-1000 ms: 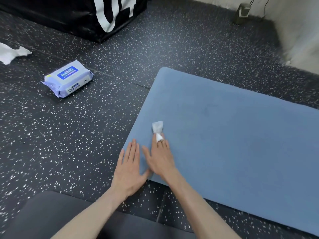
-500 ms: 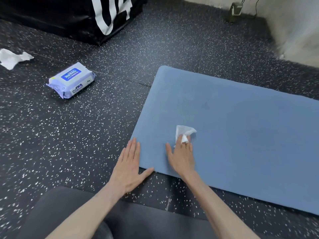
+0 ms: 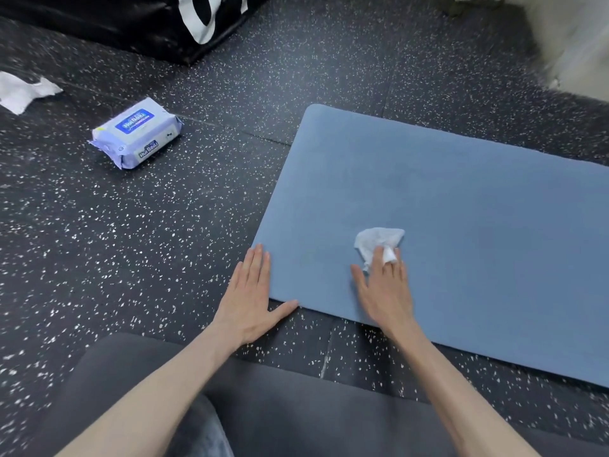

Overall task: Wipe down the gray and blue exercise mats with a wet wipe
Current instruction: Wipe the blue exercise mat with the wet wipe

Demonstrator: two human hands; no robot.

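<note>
A blue exercise mat (image 3: pixel 461 199) lies flat on the black speckled floor, running from the centre off to the right. My right hand (image 3: pixel 385 291) presses a crumpled white wet wipe (image 3: pixel 375 240) onto the mat's near-left part with straight fingers; a fold of the wipe lies over one fingertip. My left hand (image 3: pixel 250 298) rests flat and spread on the floor at the mat's near-left corner, with the thumb along the mat's near edge. No gray mat shows in this view.
A pack of wet wipes (image 3: pixel 136 136) lies on the floor to the left. A used white wipe (image 3: pixel 23 90) sits at the far left edge. A black padded box (image 3: pixel 148 24) stands at the back, a pale wall (image 3: pixel 576 44) at the back right. My grey-clad knees (image 3: pixel 296 407) fill the bottom.
My right hand has slid the wipe to the right across the mat, away from my left hand. The left hand has stayed at the mat's corner.
</note>
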